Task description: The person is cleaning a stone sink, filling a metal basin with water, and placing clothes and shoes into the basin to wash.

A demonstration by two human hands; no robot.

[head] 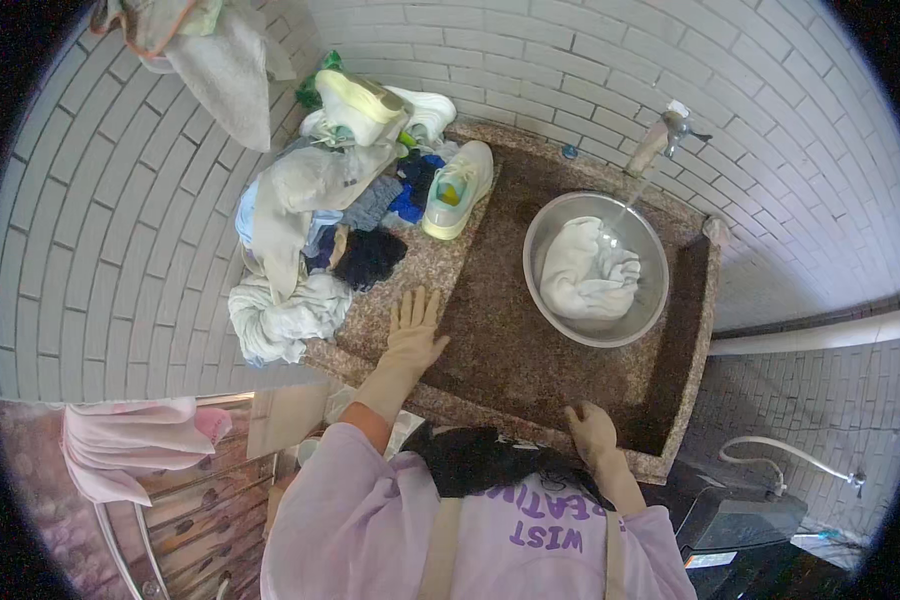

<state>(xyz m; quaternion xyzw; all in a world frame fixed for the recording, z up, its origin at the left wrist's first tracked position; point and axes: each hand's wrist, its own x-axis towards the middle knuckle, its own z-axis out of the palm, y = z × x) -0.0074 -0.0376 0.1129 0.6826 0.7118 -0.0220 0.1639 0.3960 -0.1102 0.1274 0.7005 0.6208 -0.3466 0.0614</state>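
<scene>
My left hand (418,330), in a thin beige glove, lies palm down with fingers spread on the speckled stone ledge (379,311) beside the sink. My right hand (594,433), gloved alike, is at the front rim of the stone sink (495,322) with its fingers curled; whether it grips the rim is not clear. A round metal basin (536,300) stands in the sink. Inside it lies a bunched white cloth (589,274). Water runs from the wall tap (675,131) into the basin.
Left of the sink are a pale sneaker (457,191), more shoes (360,109), dark garments (371,255) and a white cloth heap (289,315). A grey towel (225,90) hangs on the tiled wall, and a pink towel (131,446) at lower left. A dark appliance (750,517) stands right.
</scene>
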